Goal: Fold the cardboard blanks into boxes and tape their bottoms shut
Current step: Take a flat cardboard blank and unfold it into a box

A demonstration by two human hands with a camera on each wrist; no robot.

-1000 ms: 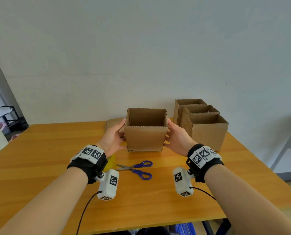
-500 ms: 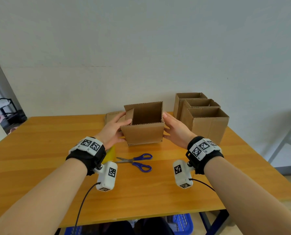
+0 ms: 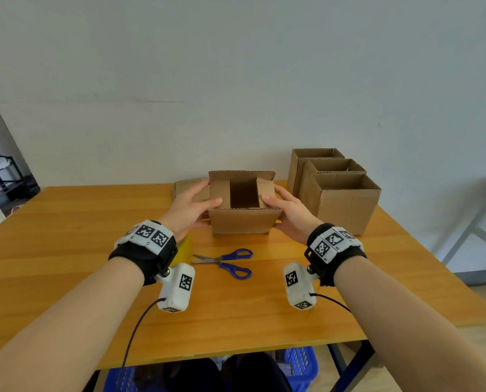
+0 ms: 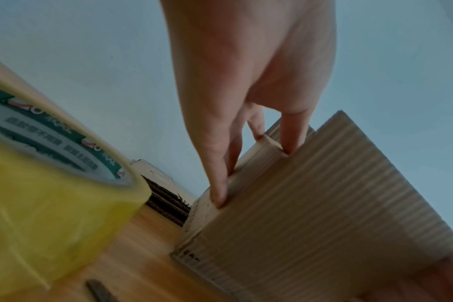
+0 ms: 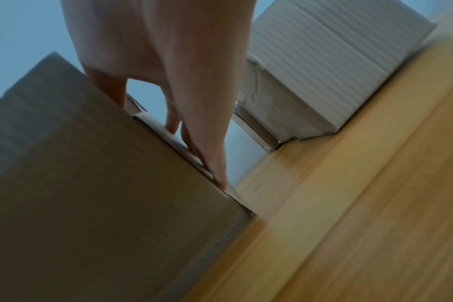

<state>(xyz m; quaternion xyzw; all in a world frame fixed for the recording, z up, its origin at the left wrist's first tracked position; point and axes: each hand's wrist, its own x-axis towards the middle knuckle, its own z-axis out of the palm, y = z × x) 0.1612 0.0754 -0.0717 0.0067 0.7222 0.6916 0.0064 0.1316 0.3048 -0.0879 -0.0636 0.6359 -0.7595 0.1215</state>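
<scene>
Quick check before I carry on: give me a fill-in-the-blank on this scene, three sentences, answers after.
1. Both hands, left hand and right hand, are folding in the two small side ____ of the cardboard box.
2. The blue-handled ____ lie on the wooden table just in front of that box.
3. To the right stand ____ finished open boxes in a row.

Missing words: flaps; scissors; three
</scene>
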